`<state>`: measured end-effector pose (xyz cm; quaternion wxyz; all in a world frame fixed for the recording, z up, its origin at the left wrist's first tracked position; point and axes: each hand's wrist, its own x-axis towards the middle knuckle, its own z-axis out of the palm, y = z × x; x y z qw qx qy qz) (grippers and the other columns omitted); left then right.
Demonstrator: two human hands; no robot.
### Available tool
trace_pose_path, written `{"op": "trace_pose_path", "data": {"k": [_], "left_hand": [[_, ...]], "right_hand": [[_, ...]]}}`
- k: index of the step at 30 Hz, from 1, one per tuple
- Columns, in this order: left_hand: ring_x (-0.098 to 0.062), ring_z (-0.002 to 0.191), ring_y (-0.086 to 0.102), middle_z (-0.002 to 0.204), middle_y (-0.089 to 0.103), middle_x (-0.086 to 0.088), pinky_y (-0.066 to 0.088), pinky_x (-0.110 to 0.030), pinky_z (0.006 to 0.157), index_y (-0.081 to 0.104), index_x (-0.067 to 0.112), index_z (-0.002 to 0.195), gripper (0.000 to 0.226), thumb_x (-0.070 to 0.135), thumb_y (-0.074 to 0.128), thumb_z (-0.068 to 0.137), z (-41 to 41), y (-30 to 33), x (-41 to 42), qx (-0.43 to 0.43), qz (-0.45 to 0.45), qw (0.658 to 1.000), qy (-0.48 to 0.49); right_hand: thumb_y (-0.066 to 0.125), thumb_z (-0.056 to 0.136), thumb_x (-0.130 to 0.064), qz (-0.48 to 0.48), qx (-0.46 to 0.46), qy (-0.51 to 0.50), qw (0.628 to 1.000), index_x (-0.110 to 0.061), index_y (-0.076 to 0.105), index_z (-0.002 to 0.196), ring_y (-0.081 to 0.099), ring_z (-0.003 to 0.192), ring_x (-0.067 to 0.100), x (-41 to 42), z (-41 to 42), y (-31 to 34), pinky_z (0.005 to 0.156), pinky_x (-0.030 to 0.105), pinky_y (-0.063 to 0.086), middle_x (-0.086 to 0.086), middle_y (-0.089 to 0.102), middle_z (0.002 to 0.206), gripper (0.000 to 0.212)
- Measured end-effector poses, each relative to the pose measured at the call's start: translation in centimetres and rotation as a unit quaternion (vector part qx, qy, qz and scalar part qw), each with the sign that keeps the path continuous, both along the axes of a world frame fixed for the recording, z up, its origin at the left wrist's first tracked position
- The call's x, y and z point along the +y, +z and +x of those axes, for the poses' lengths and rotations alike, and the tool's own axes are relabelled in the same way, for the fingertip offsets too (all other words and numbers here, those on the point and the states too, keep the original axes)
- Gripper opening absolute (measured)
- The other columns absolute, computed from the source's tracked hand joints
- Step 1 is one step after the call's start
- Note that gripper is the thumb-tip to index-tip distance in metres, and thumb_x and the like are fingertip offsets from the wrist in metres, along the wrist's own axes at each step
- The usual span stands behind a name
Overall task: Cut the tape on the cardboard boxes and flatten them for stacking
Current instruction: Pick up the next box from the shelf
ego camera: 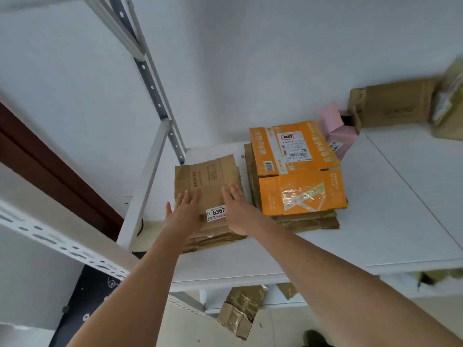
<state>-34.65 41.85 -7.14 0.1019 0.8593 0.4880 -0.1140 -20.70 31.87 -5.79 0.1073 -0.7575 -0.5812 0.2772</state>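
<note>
A stack of flattened brown cardboard boxes (208, 176) lies at the left of the white shelf (375, 209). The top one bears a white label reading 6367. My left hand (184, 209) rests flat on the stack's near left part, fingers spread. My right hand (236, 209) lies flat on its right side, fingers straight. To the right, a second stack (308, 221) is topped by a flattened orange box (295, 166) with a shipping label and clear tape.
A pink box (338, 131) and an unflattened brown box (395, 106) sit at the shelf's back right. A grey metal upright (152, 83) stands at the back left. Cardboard scraps (240, 311) lie below the shelf on the floor.
</note>
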Motion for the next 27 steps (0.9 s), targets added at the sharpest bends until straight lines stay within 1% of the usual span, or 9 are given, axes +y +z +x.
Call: {"op": "trace_pose_path", "data": {"k": [3, 5, 7, 10, 13, 15, 18, 22, 27], "left_hand": [[-0.023, 0.151, -0.010, 0.165, -0.005, -0.004, -0.003, -0.053, 0.119, 0.013, 0.023, 0.156, 0.079, 0.019, 0.059, 0.092, 1.5, 3.3, -1.0, -0.041, 0.054, 0.997, -0.043], [-0.022, 0.150, -0.015, 0.165, -0.011, -0.003, -0.005, -0.052, 0.119, 0.006, 0.024, 0.157, 0.086, 0.011, 0.058, 0.089, 2.9, 5.3, -1.9, -0.064, 0.073, 0.994, -0.051], [-0.021, 0.150, -0.015, 0.164, -0.012, -0.002, -0.005, -0.051, 0.120, 0.004, 0.025, 0.158, 0.084, 0.009, 0.053, 0.091, 5.0, 7.0, -3.1, -0.079, 0.084, 0.991, -0.063], [-0.020, 0.151, -0.014, 0.165, -0.011, 0.000, -0.004, -0.051, 0.121, 0.003, 0.026, 0.157, 0.067, 0.032, 0.041, 0.102, 9.2, 8.7, -6.0, -0.105, 0.080, 0.987, -0.090], [-0.019, 0.151, -0.014, 0.164, -0.013, 0.002, -0.005, -0.052, 0.120, 0.000, 0.030, 0.157, 0.066, 0.047, 0.034, 0.103, 14.5, 9.3, -9.8, -0.114, 0.067, 0.984, -0.115], [-0.020, 0.151, -0.014, 0.164, -0.014, 0.002, -0.003, -0.055, 0.120, 0.000, 0.030, 0.157, 0.067, 0.048, 0.034, 0.103, 18.6, 9.0, -12.6, -0.112, 0.066, 0.982, -0.134], [-0.020, 0.151, -0.013, 0.164, -0.014, 0.001, 0.000, -0.058, 0.120, 0.002, 0.027, 0.157, 0.066, 0.045, 0.035, 0.103, 25.9, 7.9, -18.2, -0.107, 0.050, 0.979, -0.165], [-0.020, 0.151, -0.011, 0.165, -0.013, 0.000, 0.001, -0.056, 0.120, 0.002, 0.026, 0.157, 0.065, 0.044, 0.033, 0.104, 36.0, 6.4, -27.2, -0.096, 0.017, 0.971, -0.218], [-0.022, 0.151, -0.010, 0.164, -0.014, -0.002, 0.001, -0.054, 0.120, 0.000, 0.026, 0.157, 0.064, 0.045, 0.029, 0.104, 46.0, 5.2, -36.2, -0.076, -0.017, 0.957, -0.280]], "right_hand": [[0.050, 0.100, -0.011, 0.126, -0.085, 0.000, 0.988, -0.017, -0.010, 0.156, -0.021, 0.149, 0.020, -2.6, 1.4, 2.8, 0.120, 0.038, -0.002, 0.003, -0.020, 0.163, 0.082], [0.048, 0.102, -0.022, 0.154, -0.150, -0.016, 0.976, -0.018, -0.008, 0.156, -0.020, 0.149, 0.022, -4.5, 3.1, 4.2, 0.119, 0.040, -0.007, 0.006, -0.019, 0.163, 0.079], [0.046, 0.102, -0.034, 0.149, -0.188, -0.041, 0.970, -0.018, -0.007, 0.157, -0.018, 0.150, 0.025, -6.6, 5.4, 5.1, 0.121, 0.048, -0.004, 0.008, -0.017, 0.164, 0.078], [0.039, 0.101, -0.052, 0.131, -0.198, -0.089, 0.967, -0.020, -0.006, 0.157, -0.019, 0.150, 0.025, -10.4, 9.4, 5.9, 0.122, 0.053, -0.002, 0.008, -0.017, 0.164, 0.079], [0.027, 0.097, -0.066, 0.119, -0.200, -0.139, 0.963, -0.020, -0.007, 0.157, -0.015, 0.151, 0.024, -15.0, 14.2, 6.4, 0.120, 0.053, -0.003, 0.008, -0.013, 0.164, 0.083], [0.024, 0.096, -0.067, 0.110, -0.213, -0.161, 0.957, -0.018, -0.007, 0.157, -0.011, 0.152, 0.025, -18.9, 17.9, 6.4, 0.119, 0.054, -0.003, 0.009, -0.009, 0.165, 0.084], [0.023, 0.097, -0.065, 0.084, -0.211, -0.193, 0.954, -0.019, -0.008, 0.157, -0.015, 0.151, 0.023, -26.1, 24.7, 5.9, 0.119, 0.053, -0.008, 0.008, -0.013, 0.165, 0.081], [0.019, 0.097, -0.067, 0.020, -0.195, -0.267, 0.943, -0.021, -0.010, 0.157, -0.019, 0.150, 0.024, -36.4, 33.9, 4.7, 0.119, 0.054, -0.010, 0.007, -0.018, 0.164, 0.080], [0.021, 0.096, -0.069, -0.039, -0.168, -0.347, 0.922, -0.023, -0.008, 0.157, -0.017, 0.150, 0.026, -45.8, 43.1, 4.2, 0.119, 0.056, -0.008, 0.008, -0.015, 0.164, 0.082]]}}
